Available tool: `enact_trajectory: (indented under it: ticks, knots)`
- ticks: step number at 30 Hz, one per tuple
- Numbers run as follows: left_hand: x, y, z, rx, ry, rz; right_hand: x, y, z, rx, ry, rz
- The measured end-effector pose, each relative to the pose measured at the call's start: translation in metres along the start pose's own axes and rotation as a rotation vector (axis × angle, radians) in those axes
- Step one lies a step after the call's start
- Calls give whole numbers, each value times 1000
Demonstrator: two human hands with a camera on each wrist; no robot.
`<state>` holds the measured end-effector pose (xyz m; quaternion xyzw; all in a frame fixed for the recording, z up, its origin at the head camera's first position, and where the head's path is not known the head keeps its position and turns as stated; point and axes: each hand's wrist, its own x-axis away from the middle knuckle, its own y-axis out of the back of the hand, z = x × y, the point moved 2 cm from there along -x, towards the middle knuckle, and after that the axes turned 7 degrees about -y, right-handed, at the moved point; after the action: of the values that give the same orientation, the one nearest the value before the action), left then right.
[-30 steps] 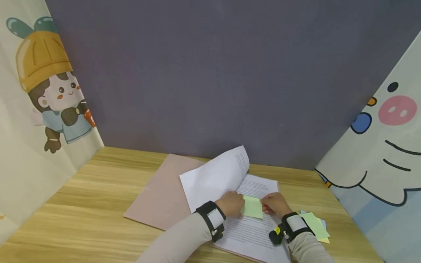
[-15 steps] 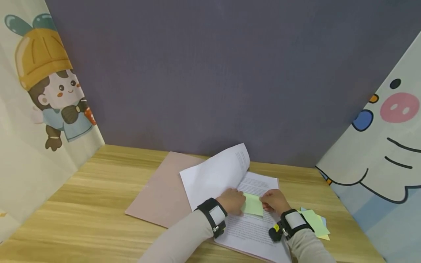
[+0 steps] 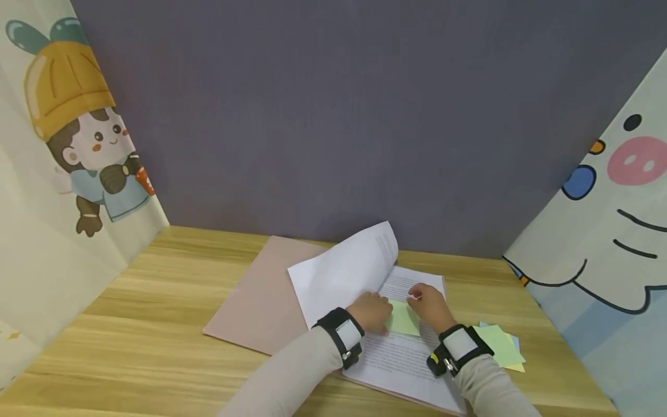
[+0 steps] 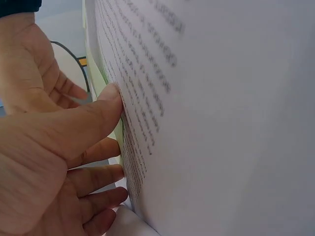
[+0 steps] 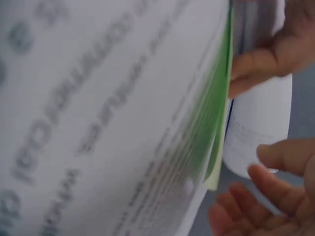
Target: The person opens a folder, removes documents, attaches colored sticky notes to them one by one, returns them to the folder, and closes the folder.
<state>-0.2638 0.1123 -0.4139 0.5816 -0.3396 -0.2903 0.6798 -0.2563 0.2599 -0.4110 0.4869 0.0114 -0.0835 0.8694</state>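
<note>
A pale green sticky note (image 3: 405, 319) lies on the printed page (image 3: 398, 368) of an opened document. At its left edge my left hand (image 3: 371, 313) rests, fingertips and thumb touching the paper in the left wrist view. My right hand (image 3: 431, 307) hovers just off the note's upper right, fingers loosely bent and holding nothing. In the right wrist view, the green note (image 5: 219, 103) stands slightly up from the page along one edge, with a gap between it and my right fingers. White sheets (image 3: 341, 272) are folded over to the left, their upper corner curling up.
Under the turned sheets spreads a pink cover (image 3: 250, 301). More sticky notes, green (image 3: 497, 344) with blue and yellow beneath, lie on the wooden table (image 3: 120, 341) right of the document. A dark panel (image 3: 333, 116) stands behind the table, with cartoon-printed curtains (image 3: 615, 249) on both sides.
My right hand has let go of the note's right edge and moved up a little from it. The left hand stays at the note's left edge. The head view has tilted slightly.
</note>
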Motion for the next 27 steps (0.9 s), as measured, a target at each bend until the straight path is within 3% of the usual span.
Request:
enact_trajectory:
  ticks: [3, 7, 18, 23, 27]
  knots:
    - [2, 2, 0, -21, -6, -8, 2, -5, 11, 59, 64, 73]
    - [4, 5, -1, -28, -15, -8, 7, -10, 20, 100, 63, 163]
    - [4, 5, 0, -16, -14, -35, 14, -15, 26, 156, 200, 219]
    - [4, 4, 0, 32, -9, -39, 19, -19, 26, 159, 216, 325]
    - [3, 5, -1, 47, -12, -34, 21, -18, 25, 176, 172, 422]
